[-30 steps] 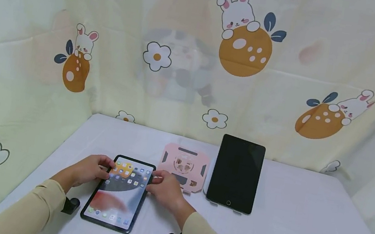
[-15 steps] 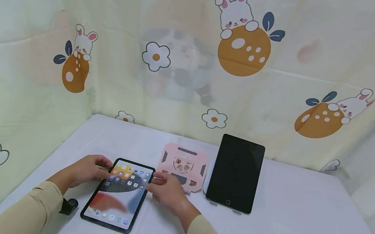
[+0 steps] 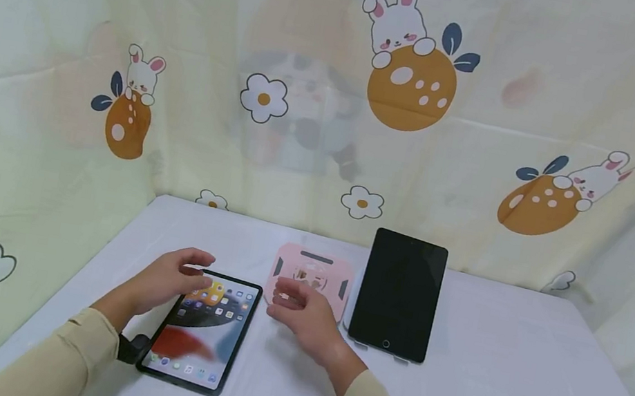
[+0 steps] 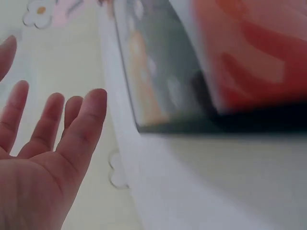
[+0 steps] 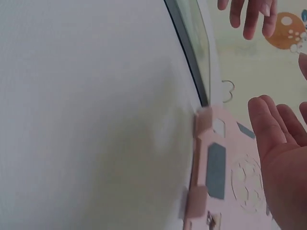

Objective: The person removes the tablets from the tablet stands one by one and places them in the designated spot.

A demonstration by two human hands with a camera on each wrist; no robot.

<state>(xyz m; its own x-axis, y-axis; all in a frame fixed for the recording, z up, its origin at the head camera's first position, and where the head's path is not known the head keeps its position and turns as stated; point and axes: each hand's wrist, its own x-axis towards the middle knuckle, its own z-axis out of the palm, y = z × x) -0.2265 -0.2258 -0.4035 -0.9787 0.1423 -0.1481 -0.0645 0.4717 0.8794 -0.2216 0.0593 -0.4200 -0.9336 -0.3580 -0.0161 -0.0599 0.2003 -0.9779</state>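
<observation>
A tablet with a lit home screen point(image 3: 200, 336) lies on the table. My left hand point(image 3: 167, 281) hovers at its upper left corner, fingers extended; in the left wrist view the left hand point(image 4: 53, 158) is apart from the tablet point(image 4: 168, 81). My right hand point(image 3: 309, 323) is off the tablet's right side, in front of a pink tablet stand point(image 3: 336, 275), hiding the stand's lower left part. In the right wrist view the right hand point(image 5: 288, 153) has loosely extended fingers with nothing held, beside the pink stand point(image 5: 230, 211).
A second tablet with a dark screen point(image 3: 398, 295) leans upright on a stand to the right of the pink one. White cloth covers the table point(image 3: 491, 367). A patterned curtain point(image 3: 290, 207) hangs along the back and sides.
Both hands have let go of the lit tablet's side edges. The right hand has moved right, towards the pink stand; the left has risen over the upper left corner. The tablet lies flatter.
</observation>
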